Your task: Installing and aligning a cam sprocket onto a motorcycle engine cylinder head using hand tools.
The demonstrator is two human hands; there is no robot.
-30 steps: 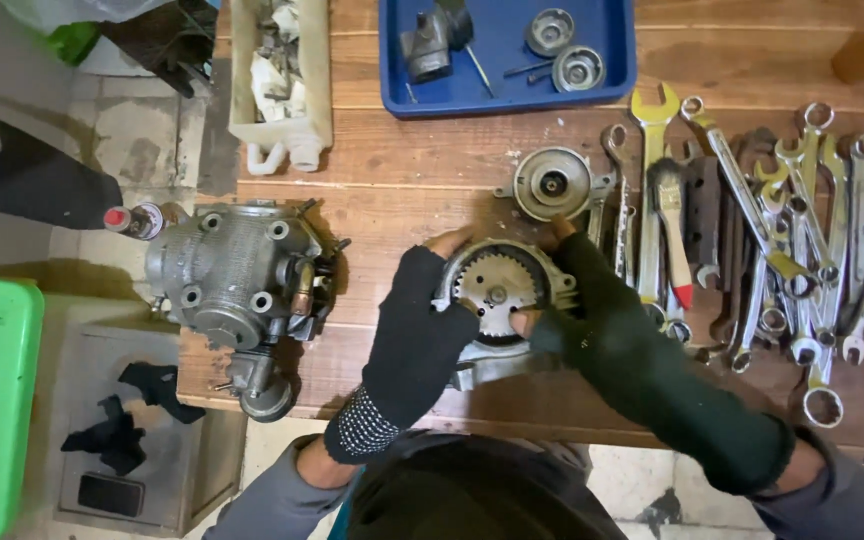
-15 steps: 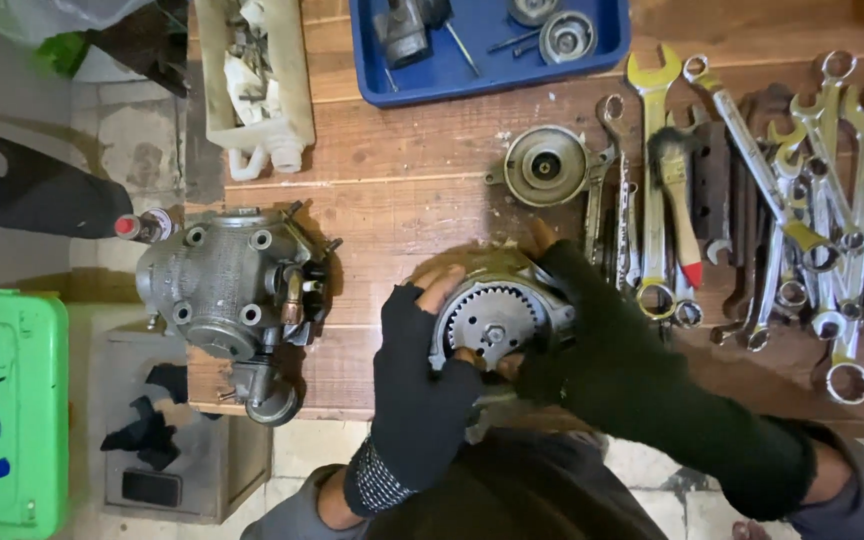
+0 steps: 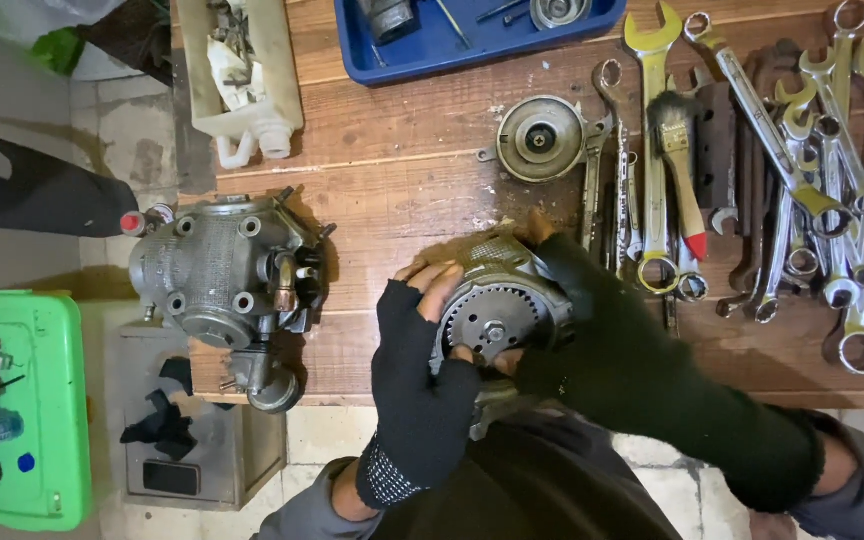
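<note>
Both my hands wear dark fingerless gloves and grip a round grey metal housing with a toothed gear [image 3: 497, 315] at the front edge of the wooden workbench [image 3: 402, 190]. My left hand [image 3: 420, 365] clasps its left side, fingertips on the rim. My right hand [image 3: 582, 335] wraps its right side, the thumb near the gear's centre nut. The lower part of the housing is hidden behind my hands.
A large grey cast engine body [image 3: 227, 275] sits at the bench's left edge. Behind lie a round metal cover [image 3: 542, 138], several spanners [image 3: 802, 190], a brush [image 3: 680, 170], a blue tray [image 3: 472, 35] and a white container [image 3: 242, 75]. A green box [image 3: 17, 400] stands on the floor.
My view has drawn closer and shifted down. Both hands have stayed on the geared housing, and my right thumb has moved toward the gear's centre.
</note>
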